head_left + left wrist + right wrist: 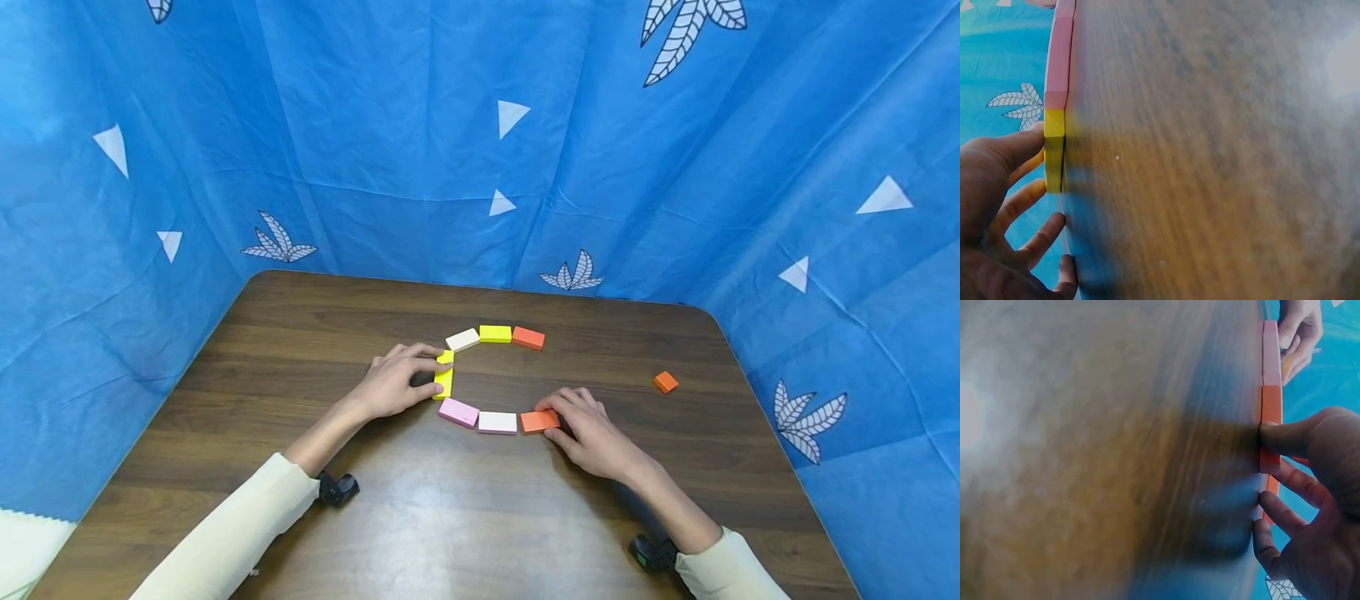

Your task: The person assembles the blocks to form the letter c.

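Flat coloured blocks form a curved row on the table, open toward the right. My left hand holds the yellow block at the row's left end, thumb near its lower end and fingers at its upper part. In the left wrist view the thumb and a finger touch this yellow block. At the row's lower right, my right hand pinches an orange block between thumb and fingers. A small gap separates it from the white-topped block. A pink block lies between that one and the yellow block.
Along the row's far side lie a white block, another yellow block and a red-orange block. One small orange block sits apart at the right. Blue patterned cloth hangs around the wooden table.
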A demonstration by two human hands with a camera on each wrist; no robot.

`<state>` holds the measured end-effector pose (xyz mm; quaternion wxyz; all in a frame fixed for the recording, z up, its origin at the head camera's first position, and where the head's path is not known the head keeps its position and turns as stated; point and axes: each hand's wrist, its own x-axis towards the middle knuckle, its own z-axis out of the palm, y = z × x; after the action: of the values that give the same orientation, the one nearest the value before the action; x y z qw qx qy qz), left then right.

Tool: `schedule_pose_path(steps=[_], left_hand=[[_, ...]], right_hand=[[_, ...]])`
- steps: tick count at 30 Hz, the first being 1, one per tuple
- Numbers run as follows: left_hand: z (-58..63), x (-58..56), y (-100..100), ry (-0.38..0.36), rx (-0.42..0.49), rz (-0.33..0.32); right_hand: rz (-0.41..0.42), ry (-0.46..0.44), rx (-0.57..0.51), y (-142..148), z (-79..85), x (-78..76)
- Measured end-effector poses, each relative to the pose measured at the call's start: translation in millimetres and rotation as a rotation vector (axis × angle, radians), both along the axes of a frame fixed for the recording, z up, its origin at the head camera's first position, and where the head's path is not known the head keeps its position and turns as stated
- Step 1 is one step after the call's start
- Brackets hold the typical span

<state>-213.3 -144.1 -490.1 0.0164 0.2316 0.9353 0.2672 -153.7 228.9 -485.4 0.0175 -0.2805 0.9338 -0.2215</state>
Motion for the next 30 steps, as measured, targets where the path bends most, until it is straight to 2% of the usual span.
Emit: schedule_pose_path(steps=[15,30], left_hand=[[0.4,-1.2,-0.6,-0.002,0.01,-0.001],[-1.7,-1.5,-1.4,0.0,0.0,-0.004]], right_hand=[[0.02,0.03,-0.009,-3.2,-4.0,-4.0],[0.016,-0.006,-0.033,1.6,-1.2,-3.1]])
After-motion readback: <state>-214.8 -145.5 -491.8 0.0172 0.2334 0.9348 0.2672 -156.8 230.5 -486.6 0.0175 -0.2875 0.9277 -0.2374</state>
